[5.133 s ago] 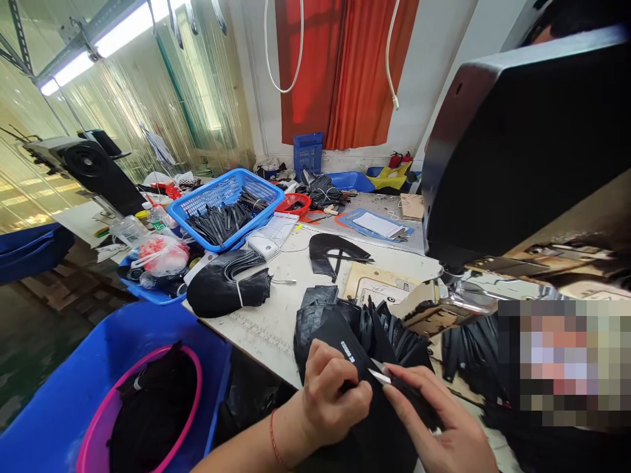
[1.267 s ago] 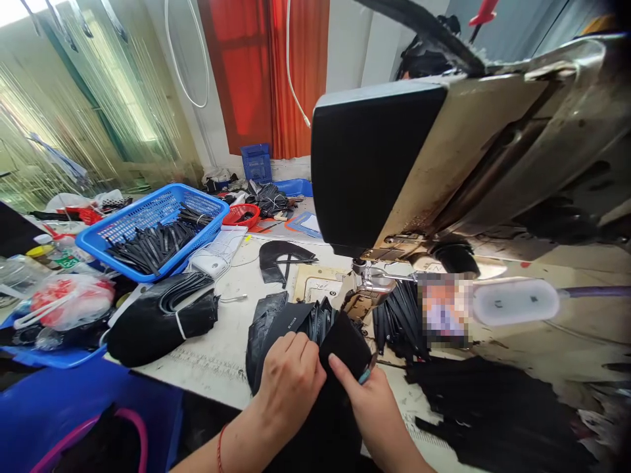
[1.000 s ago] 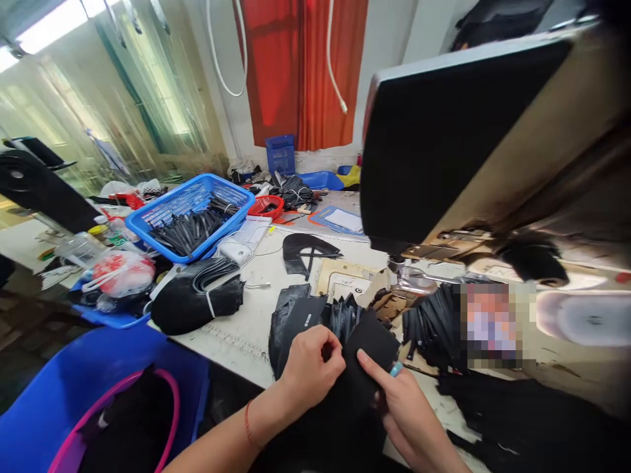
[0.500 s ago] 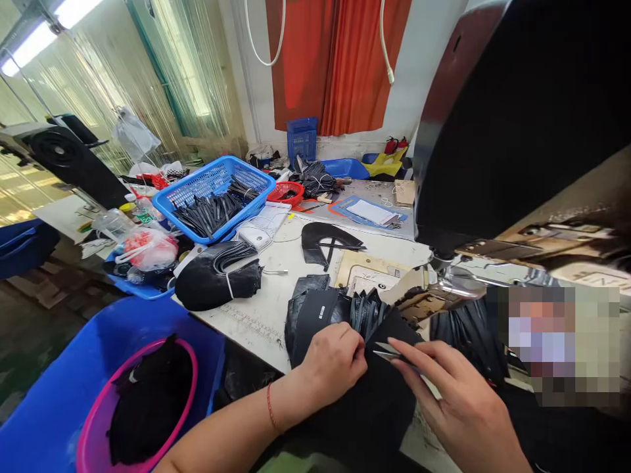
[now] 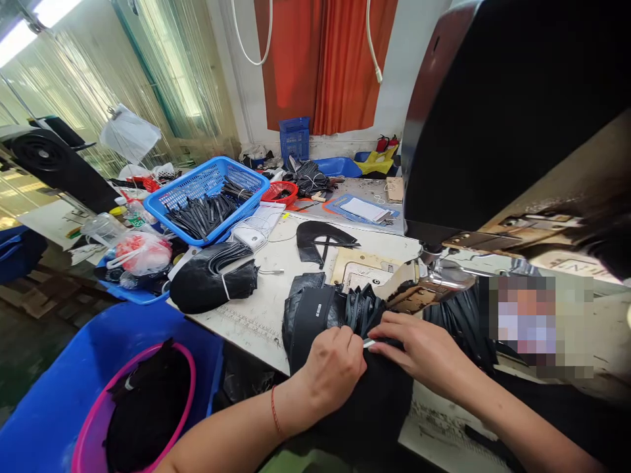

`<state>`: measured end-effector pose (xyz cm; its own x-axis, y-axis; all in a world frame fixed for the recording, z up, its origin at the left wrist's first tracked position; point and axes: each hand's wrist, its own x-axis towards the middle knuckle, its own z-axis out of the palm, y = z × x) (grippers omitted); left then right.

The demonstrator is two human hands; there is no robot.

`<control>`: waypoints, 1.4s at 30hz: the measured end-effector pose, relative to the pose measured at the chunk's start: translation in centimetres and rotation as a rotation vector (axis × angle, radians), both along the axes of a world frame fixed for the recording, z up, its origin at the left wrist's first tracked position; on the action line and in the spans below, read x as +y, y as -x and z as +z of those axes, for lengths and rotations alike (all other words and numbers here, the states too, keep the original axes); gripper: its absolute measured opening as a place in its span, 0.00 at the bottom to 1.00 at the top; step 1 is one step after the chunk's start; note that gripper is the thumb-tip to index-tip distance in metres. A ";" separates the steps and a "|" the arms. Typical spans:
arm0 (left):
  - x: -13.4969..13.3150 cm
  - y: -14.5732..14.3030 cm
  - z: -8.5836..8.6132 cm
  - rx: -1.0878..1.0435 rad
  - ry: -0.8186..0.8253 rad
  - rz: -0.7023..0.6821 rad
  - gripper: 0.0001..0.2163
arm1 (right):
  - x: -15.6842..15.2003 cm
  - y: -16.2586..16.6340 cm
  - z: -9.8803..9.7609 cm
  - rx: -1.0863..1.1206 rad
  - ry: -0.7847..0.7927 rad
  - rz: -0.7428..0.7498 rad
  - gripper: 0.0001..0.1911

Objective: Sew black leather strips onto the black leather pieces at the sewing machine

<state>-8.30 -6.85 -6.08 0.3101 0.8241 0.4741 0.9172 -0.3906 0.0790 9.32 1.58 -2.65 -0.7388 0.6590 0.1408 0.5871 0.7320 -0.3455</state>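
My left hand (image 5: 336,360) is closed, pinching the edge of a black fabric piece (image 5: 382,401) that hangs over the table's front edge. Right beside it, my right hand (image 5: 419,347) grips small metal thread snips (image 5: 369,343). Their tips are close to my left fingers, and most of the tool is hidden by my hand. Behind my hands a bundle of black curved pieces (image 5: 315,315) with a small white label rests on the table. Folded black strips (image 5: 362,312) stand against it, close to the sewing machine's arm (image 5: 434,286).
The sewing machine head (image 5: 483,131) looms at right. On the table (image 5: 246,322) lie a tied stack of black curved pieces (image 5: 197,286) and one loose curved piece (image 5: 310,243). A blue basket (image 5: 210,172) holds black strips. A pink tub (image 5: 192,387) sits lower left.
My right hand has moved left and up against my left hand, bringing the snips with it. Their blades, apart before, now look together. The view has shifted slightly.
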 end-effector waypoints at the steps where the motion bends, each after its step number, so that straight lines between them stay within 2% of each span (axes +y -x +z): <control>1: 0.0 -0.1 0.0 0.007 -0.012 0.011 0.08 | 0.1 0.1 0.1 -0.012 0.014 -0.002 0.07; 7: 0.0 -0.5 -0.3 -0.003 -0.029 0.055 0.08 | -0.1 0.9 0.6 -0.068 -0.012 -0.012 0.04; 10: 0.2 -0.2 -0.7 -0.096 -0.012 0.081 0.09 | -0.5 0.4 0.4 0.048 0.029 -0.059 0.09; 12: 0.4 0.1 -0.7 -0.221 0.005 0.108 0.08 | -0.9 -0.4 -0.2 0.266 0.110 -0.210 0.12; 15: 0.5 0.7 -0.5 -0.411 0.025 0.131 0.07 | -2.1 -1.3 -1.5 0.649 0.267 -0.645 0.19; 17: 0.4 0.8 -0.3 -0.481 0.036 0.135 0.07 | -3.5 -1.1 -2.4 0.789 0.458 -0.850 0.26; 18: 0.4 0.8 -0.2 -0.499 0.042 0.133 0.07 | -4.3 -0.6 -2.7 0.830 0.586 -0.884 0.28; 21: 0.3 0.8 -0.2 -0.540 0.041 0.083 0.06 | -6.0 1.7 -3.0 0.950 0.985 -0.853 0.25; 24: 0.5 1.3 -0.2 -0.700 0.066 0.102 0.06 | -6.1 3.7 -2.4 1.057 1.206 -0.847 0.28; 28: 0.7 2.5 0.5 -1.080 0.158 0.298 0.04 | -5.4 4.2 -1.6 1.121 1.240 -0.856 0.32; 30: 0.5 2.5 1.0 -1.102 0.182 0.257 0.02 | -5.3 4.1 -1.4 1.136 1.253 -0.842 0.33; 34: -0.2 1.2 2.3 -0.902 0.282 0.080 0.03 | -5.9 4.0 -1.1 1.151 1.277 -0.834 0.31; 37: -0.5 0.4 3.2 -0.877 0.335 0.115 0.24 | -6.5 3.9 -1.1 1.190 1.243 -0.837 0.29; 38: -0.5 0.5 3.5 -0.904 0.359 0.151 0.29 | -6.5 3.8 -1.1 1.182 1.232 -0.782 0.29; 39: -0.4 0.8 3.7 -0.956 0.396 0.185 0.29 | -6.6 3.7 -1.2 1.156 1.221 -0.689 0.30; 41: -0.1 1.7 4.1 -1.121 0.508 0.230 0.18 | -6.4 3.6 -1.5 1.068 1.176 -0.488 0.30; 42: 0.0 2.4 4.2 -1.229 0.566 0.237 0.12 | -6.2 3.7 -1.7 1.028 1.146 -0.433 0.29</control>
<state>-10.69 -6.81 -1.83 -0.2351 0.9689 -0.0765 0.1816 0.1211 0.9759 5.64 -4.62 -4.33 -0.3844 0.8870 -0.2560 -0.1461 -0.3322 -0.9318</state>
